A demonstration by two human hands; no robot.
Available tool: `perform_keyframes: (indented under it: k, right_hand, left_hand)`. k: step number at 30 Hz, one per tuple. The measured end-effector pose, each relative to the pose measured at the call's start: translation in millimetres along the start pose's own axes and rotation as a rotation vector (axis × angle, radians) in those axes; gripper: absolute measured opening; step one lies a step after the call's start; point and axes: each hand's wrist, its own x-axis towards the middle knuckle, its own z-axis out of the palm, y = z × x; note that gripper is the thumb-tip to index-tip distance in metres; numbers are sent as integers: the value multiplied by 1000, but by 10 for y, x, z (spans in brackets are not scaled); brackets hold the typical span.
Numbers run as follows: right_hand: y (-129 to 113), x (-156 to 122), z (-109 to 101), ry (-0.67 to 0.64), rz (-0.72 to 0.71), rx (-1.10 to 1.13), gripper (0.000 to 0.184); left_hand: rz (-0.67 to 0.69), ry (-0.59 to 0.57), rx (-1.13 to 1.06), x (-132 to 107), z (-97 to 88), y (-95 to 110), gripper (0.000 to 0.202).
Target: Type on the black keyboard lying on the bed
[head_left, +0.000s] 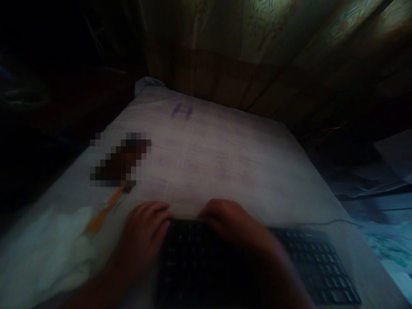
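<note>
Pale tabletop (206, 159); keyboard (222, 266) lies lengthwise left to right.

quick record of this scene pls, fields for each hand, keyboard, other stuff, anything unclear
left hand: at upper-left corner of keyboard
right hand: over its far edge
surface: pale sheet
left side: white bundle, orange strip
background: curtain
unclear: pixelated patch; exact finger contact, blurred
</note>
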Motion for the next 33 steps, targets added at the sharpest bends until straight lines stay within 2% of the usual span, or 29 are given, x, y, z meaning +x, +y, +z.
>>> perform_keyframes:
  k: [9,17,27,33]
  right_hand:
    - [194,-207,-62,43,63,17,22]
    - [92,-285,123,180,45,-38,25]
    - [312,-448,-22,174,149,-76,26]
    - [223,-406,27,187,151,-85,27]
  left_hand:
    - [19,8,17,2,-2,-39,25]
    - [33,8,33,-21,51,-110,27]
    - [33,7,23,-32,57,-128,27]
    - [70,13,41,-8,35,-118,25]
